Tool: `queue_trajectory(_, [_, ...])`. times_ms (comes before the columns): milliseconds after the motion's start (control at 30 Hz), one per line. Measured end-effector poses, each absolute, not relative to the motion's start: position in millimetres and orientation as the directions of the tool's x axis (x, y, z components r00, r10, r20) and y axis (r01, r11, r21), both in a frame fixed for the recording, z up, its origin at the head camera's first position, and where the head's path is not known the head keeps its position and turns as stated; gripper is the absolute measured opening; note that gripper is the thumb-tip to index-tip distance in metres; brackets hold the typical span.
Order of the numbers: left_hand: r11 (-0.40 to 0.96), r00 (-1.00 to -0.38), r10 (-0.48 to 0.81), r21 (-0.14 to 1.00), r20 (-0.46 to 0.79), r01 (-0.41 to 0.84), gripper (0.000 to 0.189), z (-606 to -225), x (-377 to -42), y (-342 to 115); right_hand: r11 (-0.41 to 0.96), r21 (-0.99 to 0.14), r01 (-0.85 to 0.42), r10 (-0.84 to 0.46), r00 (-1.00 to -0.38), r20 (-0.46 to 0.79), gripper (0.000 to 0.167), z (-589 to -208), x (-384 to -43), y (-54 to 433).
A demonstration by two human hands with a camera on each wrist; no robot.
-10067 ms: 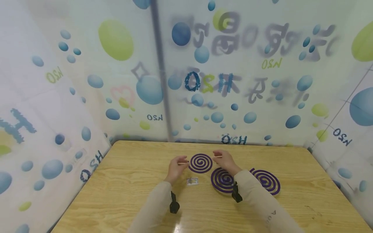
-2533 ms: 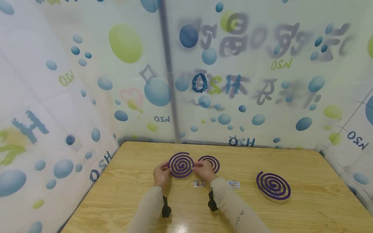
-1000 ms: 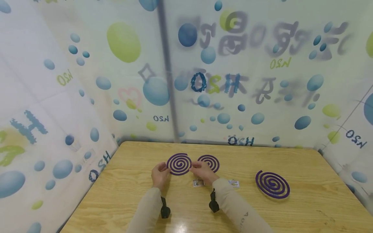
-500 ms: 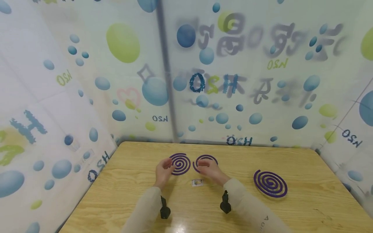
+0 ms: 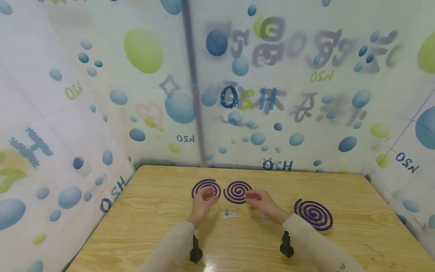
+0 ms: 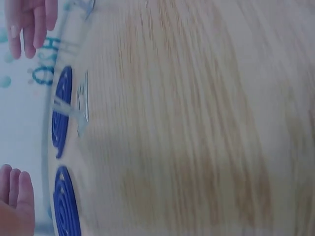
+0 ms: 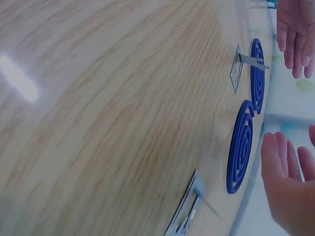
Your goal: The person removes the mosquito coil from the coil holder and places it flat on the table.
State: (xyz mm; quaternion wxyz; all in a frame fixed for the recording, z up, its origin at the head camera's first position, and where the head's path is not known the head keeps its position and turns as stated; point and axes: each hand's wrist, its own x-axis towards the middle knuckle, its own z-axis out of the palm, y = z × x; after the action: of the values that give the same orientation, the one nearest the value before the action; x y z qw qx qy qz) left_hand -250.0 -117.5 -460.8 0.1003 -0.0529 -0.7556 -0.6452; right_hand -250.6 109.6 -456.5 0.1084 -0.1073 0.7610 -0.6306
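My left hand [image 5: 203, 204] hovers in front of the left mosquito coil [image 5: 219, 192], its fingers loosely bent and holding nothing. My right hand [image 5: 266, 204], also holding nothing, is beside the right edge of the middle mosquito coil [image 5: 239, 190]. Both purple coils lie flat near the back of the table. A small metal coil stand [image 5: 229, 214] sits just in front of them; its raised prong shows in the right wrist view on the stand [image 7: 236, 69]. Another stand [image 5: 264, 215] is partly hidden by my right hand.
A third purple coil [image 5: 313, 214] lies to the right, behind my right forearm and slightly tilted. The wooden table [image 5: 142, 211] meets a curtain [image 5: 224, 151] printed with blue and green spots at its back edge.
Both hands have let go of the left coil, which now lies flat beside the middle one. The right hand has moved right, uncovering the middle coil; the left has shifted slightly right.
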Motion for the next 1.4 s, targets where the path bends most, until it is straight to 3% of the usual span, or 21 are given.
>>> queue_trajectory(267, [0.148,-0.974,0.028,0.963,0.225,0.227,0.033,-423.9,-227.4,-83.7,0.080,-0.995,0.059,-0.280,-0.957,-0.079,0.047,-450.7,-240.4,139.0])
queue_trajectory(600, [0.109,-0.954,0.128,0.952,0.272,0.287,0.029,-416.6,-221.2,-51.7,-0.007,-0.977,0.215,-0.217,-0.954,-0.208,0.059,-441.0,-227.2,189.4])
queue_trajectory(800, [0.094,-0.943,0.213,0.956,0.255,0.279,0.031,-423.4,-213.5,-30.2,0.040,-0.979,0.202,-0.207,-0.957,-0.206,0.064,-438.5,-220.4,221.2])
queue_trajectory(1133, [0.152,-0.934,0.277,0.950,0.225,0.274,0.034,-468.1,-221.7,9.2,-0.005,-0.984,0.178,-0.115,-0.978,-0.176,0.062,-438.9,-211.7,260.6])
queue_trajectory(1400, [0.084,-0.926,0.296,0.960,0.233,0.268,0.034,-479.3,-221.9,33.6,0.094,-0.988,0.126,-0.028,-0.991,-0.129,0.057,-441.9,-204.7,281.8])
